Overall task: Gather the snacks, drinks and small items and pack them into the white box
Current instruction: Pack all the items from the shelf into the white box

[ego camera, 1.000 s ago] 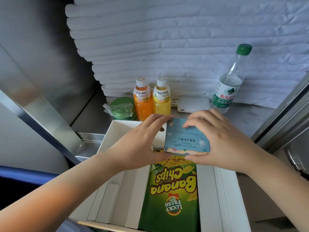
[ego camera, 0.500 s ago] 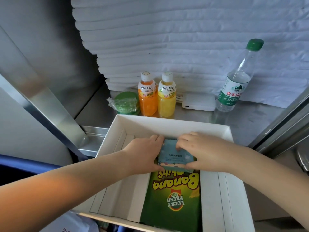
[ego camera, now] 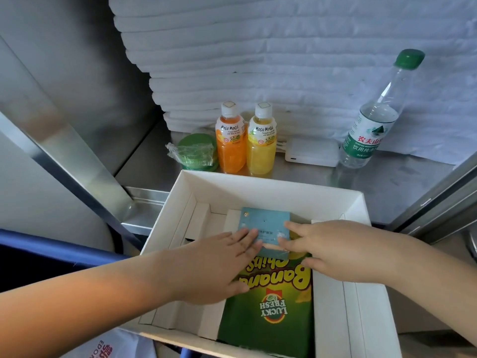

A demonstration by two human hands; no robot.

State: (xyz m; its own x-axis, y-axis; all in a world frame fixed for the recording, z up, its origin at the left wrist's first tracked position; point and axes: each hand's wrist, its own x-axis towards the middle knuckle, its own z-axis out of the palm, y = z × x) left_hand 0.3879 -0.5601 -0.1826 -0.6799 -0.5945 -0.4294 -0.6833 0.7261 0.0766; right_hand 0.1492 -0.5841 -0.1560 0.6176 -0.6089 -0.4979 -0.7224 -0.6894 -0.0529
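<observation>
The white box (ego camera: 271, 183) stands open on a steel shelf, with white cardboard dividers inside. A green Banana Chips pack (ego camera: 268, 313) lies flat in its middle. Beyond the pack lies a small light-blue care-set box (ego camera: 265, 219), also in the white box. My left hand (ego camera: 219, 262) rests its straight fingers on the blue box's left side. My right hand (ego camera: 333, 250) touches its right side with straight fingers. Behind the white box stand an orange juice bottle (ego camera: 231, 143), a yellow juice bottle (ego camera: 261, 146), a wrapped green round tin (ego camera: 196, 152) and a water bottle (ego camera: 371, 125).
A white power adapter (ego camera: 312, 153) lies between the yellow juice and the water bottle. A tall stack of folded white linen (ego camera: 284, 60) fills the back. Steel frame bars (ego camera: 64, 161) slant on the left and right. A printed plastic bag (ego camera: 108, 347) shows below the box.
Both hands lowered the blue box from above the chips pack into the white box; the fingers that gripped it now lie straight on top of it.
</observation>
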